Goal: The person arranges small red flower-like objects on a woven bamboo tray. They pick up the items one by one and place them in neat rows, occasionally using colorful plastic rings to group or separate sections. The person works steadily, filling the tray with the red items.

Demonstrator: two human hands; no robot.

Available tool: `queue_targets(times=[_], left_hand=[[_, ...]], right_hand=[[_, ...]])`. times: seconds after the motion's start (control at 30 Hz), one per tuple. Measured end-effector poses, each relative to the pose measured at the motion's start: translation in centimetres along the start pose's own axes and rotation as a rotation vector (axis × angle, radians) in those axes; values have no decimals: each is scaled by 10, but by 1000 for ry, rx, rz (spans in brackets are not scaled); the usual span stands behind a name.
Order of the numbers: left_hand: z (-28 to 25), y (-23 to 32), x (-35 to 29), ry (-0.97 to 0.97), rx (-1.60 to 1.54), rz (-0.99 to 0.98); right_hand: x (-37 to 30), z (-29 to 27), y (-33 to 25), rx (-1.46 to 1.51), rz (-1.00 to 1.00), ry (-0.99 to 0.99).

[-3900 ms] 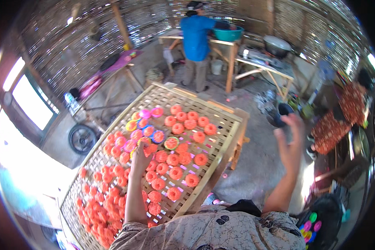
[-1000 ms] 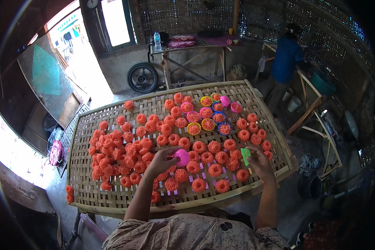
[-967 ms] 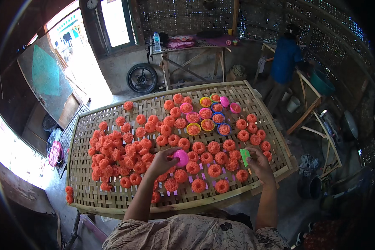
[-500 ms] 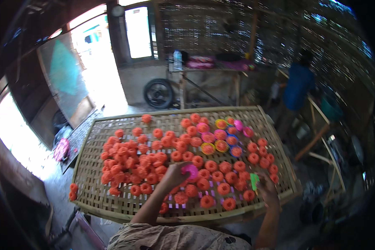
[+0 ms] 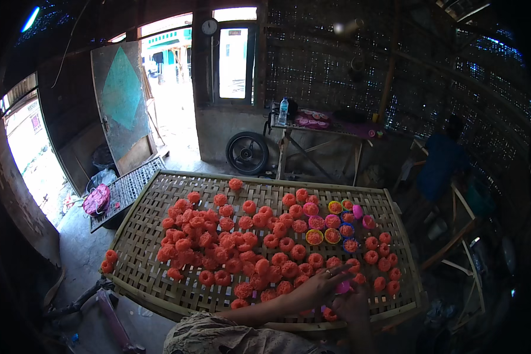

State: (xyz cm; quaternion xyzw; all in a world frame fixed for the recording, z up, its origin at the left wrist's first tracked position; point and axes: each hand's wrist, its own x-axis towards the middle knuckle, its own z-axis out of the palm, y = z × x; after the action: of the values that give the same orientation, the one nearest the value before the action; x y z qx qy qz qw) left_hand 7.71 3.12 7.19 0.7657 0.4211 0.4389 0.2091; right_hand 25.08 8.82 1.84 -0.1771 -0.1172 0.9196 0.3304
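My left hand (image 5: 320, 287) reaches over the near right part of the woven bamboo tray (image 5: 137, 243). Its fingers are at a small pink plastic cup (image 5: 343, 287). Close against it, my right hand (image 5: 354, 302) is dark, with its fingers bent; what it holds is hidden. Around both hands lie orange-red, ring-shaped crackers (image 5: 289, 269) of tangled strands. Farther back on the right, several small pink, yellow and blue cups (image 5: 314, 237) hold the same orange-red stuff. An overturned-looking pink cup (image 5: 357, 211) sits at their edge.
A dense heap of crackers (image 5: 200, 236) covers the tray's left middle. Behind stands a table (image 5: 336, 127) with a plastic bottle (image 5: 283, 111); a wheel (image 5: 247, 153) leans beside it. Another person (image 5: 439, 162) is at the right. An open door (image 5: 121, 100) stands at the left.
My left hand has moved right with the pink cup, and both hands have come together. The green piece that was in my right hand no longer shows. The whole view has shifted.
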Motion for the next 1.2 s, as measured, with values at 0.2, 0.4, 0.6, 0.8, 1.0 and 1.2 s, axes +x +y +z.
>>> queue_targets(times=[0.2, 0.4, 0.6, 0.8, 1.0, 1.2], left_hand=[[10, 1, -3, -135, -208, -95], [3, 10, 7, -36, -185, 58], [-13, 0, 8, -59, -73, -134], [11, -19, 45, -72, 133, 118], [54, -17, 81, -127, 76, 254], [25, -19, 73, -135, 108, 240]], right_hand=[[-7, 2, -2, 219, 61, 42], [-63, 0, -44, 392, -161, -72], [-179, -21, -103, 348, -998, -221], [-335, -39, -89, 324, -1667, -674], [-450, -25, 19, -151, -2393, -1027], [-468, -9, 72, 41, -2305, -1296]])
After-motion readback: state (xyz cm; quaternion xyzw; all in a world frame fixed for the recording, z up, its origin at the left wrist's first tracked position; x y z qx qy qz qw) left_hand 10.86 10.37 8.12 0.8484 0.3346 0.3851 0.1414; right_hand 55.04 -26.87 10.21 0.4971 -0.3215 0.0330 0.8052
